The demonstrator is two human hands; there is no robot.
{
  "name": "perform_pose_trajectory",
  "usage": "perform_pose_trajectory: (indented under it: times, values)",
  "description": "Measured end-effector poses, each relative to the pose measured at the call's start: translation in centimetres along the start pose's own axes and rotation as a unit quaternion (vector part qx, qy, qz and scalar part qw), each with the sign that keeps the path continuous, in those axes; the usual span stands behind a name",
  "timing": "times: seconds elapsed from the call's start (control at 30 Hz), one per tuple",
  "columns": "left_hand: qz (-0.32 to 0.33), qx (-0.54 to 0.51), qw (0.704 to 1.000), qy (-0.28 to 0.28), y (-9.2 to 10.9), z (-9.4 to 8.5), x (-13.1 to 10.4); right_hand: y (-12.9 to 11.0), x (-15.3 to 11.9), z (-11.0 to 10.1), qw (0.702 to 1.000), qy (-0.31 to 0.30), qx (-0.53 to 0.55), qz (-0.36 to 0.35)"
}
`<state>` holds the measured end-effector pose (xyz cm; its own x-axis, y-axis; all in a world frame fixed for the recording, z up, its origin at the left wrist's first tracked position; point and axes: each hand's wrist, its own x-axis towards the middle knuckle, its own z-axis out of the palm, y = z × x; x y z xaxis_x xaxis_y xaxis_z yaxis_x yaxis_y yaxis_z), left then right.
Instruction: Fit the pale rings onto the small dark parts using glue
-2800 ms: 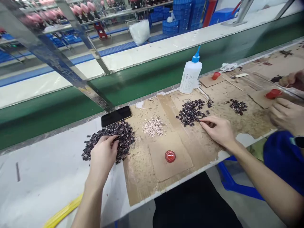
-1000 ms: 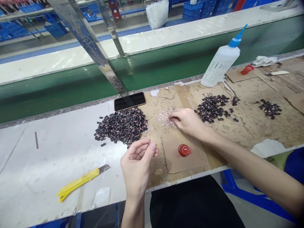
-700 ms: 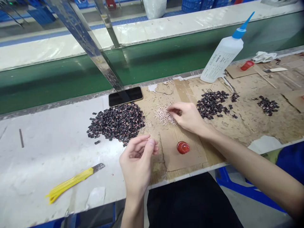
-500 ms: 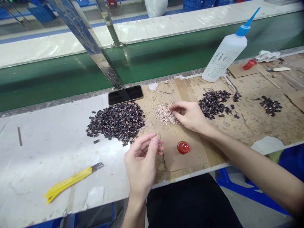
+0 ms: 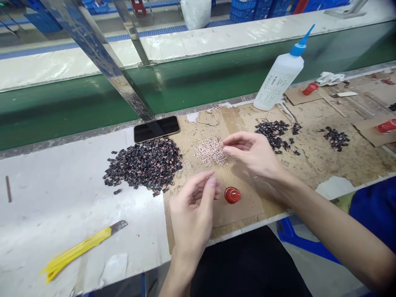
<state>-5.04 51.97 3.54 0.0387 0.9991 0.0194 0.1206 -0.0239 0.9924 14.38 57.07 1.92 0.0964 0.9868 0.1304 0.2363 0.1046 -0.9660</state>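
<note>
Head view: two hands, left (image 5: 193,210) and right (image 5: 253,152), fingertips pinched; three dark piles, one pale.

Two hands are over the bench, a left hand (image 5: 193,210) and a right hand (image 5: 253,152). There are three piles of dark bits: a big pile (image 5: 145,165), a middle pile (image 5: 274,132) and a small pile (image 5: 336,137). One pile of pale bits (image 5: 209,151) lies between them. I count one phone (image 5: 156,128), one bottle (image 5: 278,80), one yellow knife (image 5: 78,249) and three red caps: one (image 5: 232,195) near the hands, one (image 5: 309,88) by the bottle, one (image 5: 386,125) far right.

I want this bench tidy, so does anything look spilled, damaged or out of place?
Yes. The cardboard mat is torn and crusted with residue. A few dark pieces lie loose beside the big pile. A phone sits at the pile's far edge.
</note>
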Motion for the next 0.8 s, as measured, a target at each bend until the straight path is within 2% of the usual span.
perform_pose_trajectory:
  times: [0.1, 0.23, 0.33, 0.5, 0.57, 0.67, 0.73, 0.8]
  values:
    - [0.052, 0.04, 0.998, -0.019, 0.6, 1.1, -0.4, -2.1, -3.0, -0.8, 0.983, 0.014, 0.17, 0.074]
    - [0.11, 0.073, 0.99, -0.048, 1.2, 2.3, -1.1, -3.3, -6.1, -1.1, 0.949, 0.012, 0.293, 0.119]
    - [0.137, 0.092, 0.984, -0.067, 1.3, 2.5, -1.3, -3.0, -7.1, -1.1, 0.942, 0.013, 0.311, 0.127]
    - [0.186, 0.139, 0.968, -0.097, 1.5, 2.5, -1.4, -2.7, -8.0, -1.4, 0.949, 0.024, 0.29, 0.119]
    - [0.158, 0.122, 0.974, -0.108, 1.6, 2.5, -1.6, -2.9, -8.3, -1.4, 0.955, 0.024, 0.272, 0.114]
    - [0.038, 0.008, 0.993, -0.112, 1.9, 2.8, -1.9, -3.4, -8.9, -1.3, 0.971, 0.03, 0.222, 0.086]
    - [-0.064, -0.098, 0.985, -0.123, 1.9, 2.9, -2.1, -3.7, -9.3, -1.2, 0.982, 0.032, 0.178, 0.054]
    - [-0.143, -0.186, 0.961, -0.148, 1.9, 2.8, -2.1, -3.9, -9.7, -1.2, 0.99, 0.032, 0.136, 0.027]
